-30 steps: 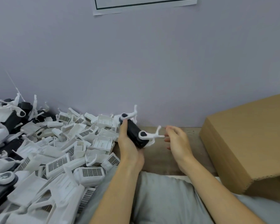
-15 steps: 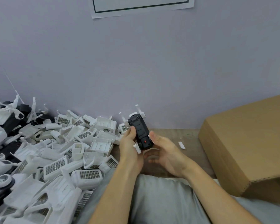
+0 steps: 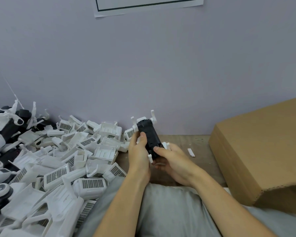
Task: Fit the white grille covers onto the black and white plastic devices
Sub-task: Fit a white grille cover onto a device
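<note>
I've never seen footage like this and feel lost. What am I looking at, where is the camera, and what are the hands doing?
No machine here: a person works with bare hands, filmed by a camera worn on the head that looks forward and down. The left hand and right hand both hold one black and white device above a wooden table. To the left lies a pile of white grille covers, with more devices behind it. A cardboard box sits on the right, and a small white piece lies on the table.
</note>
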